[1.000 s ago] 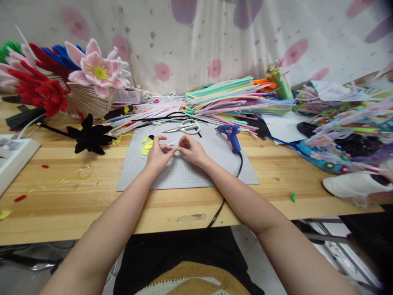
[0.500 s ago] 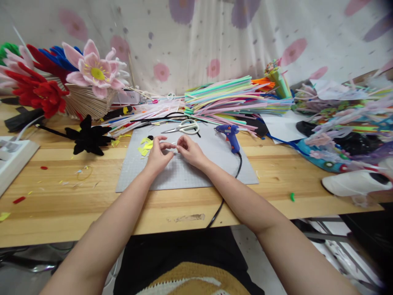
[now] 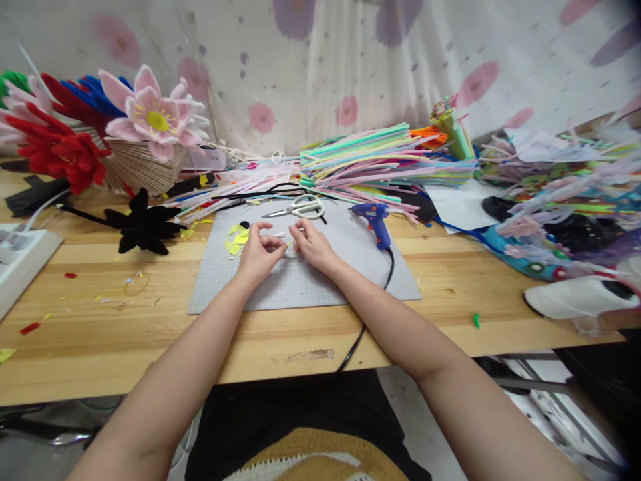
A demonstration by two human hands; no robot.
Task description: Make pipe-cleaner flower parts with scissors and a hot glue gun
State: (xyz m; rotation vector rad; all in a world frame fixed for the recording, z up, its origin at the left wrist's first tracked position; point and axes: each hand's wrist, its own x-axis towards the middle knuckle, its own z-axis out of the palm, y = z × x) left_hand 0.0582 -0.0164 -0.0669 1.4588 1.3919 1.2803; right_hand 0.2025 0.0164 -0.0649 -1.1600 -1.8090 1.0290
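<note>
Over a grey cutting mat (image 3: 320, 287), my left hand (image 3: 261, 252) has thumb and index finger pinched together; whatever is between them is too small to name. My right hand (image 3: 313, 244), just across a narrow gap, is also closed in a pinch, its fingertips hiding what they hold. A thin white piece (image 3: 281, 235) shows between the hands, its kind unclear. Yellow scraps (image 3: 235, 240) lie beside my left hand. Scissors with pale handles (image 3: 309, 207) rest beyond the fingers. To the right of my right hand lies a blue glue gun (image 3: 375, 222).
Bundles of colourful pipe cleaners (image 3: 370, 157) line the back of the wooden table (image 3: 125, 347). On the left are a black fuzzy flower (image 3: 143, 222), a pink flower (image 3: 153, 113) and a white power strip (image 3: 25, 257). A white roll (image 3: 575, 297) lies at right.
My hands have moved slightly apart, the fingertips no longer meeting. My left thumb and index finger have closed into a pinch.
</note>
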